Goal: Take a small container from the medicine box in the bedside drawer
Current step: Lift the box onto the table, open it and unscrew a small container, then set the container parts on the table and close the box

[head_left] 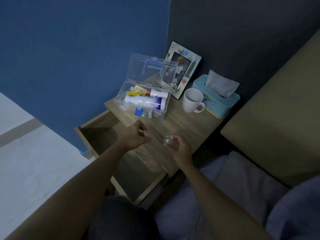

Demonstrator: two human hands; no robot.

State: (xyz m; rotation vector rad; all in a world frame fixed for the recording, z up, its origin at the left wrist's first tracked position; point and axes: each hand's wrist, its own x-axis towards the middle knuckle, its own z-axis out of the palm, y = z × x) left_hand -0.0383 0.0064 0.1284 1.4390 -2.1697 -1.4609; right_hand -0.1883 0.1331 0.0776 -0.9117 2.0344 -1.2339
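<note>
The clear plastic medicine box [165, 108] stands on the bedside table with its lid tipped up. Inside lie white bottles [144, 101], a yellow packet and small blue-capped items. In front of the box, my right hand [179, 148] grips a small round clear container [167, 140] over the tabletop. My left hand [136, 135] hovers over the drawer's right edge with its fingers pinched on a small pale piece [145, 134], which looks like a lid. The wooden bedside drawer [97, 125] is pulled out, and its dark inside looks bare.
On the wooden bedside table [190, 125] stand a white mug [192, 101], a light blue tissue box [218, 99] and a picture frame [183, 70] leaning on the dark wall. A blue wall lies to the left, and a bed with grey bedding [242, 179] to the right.
</note>
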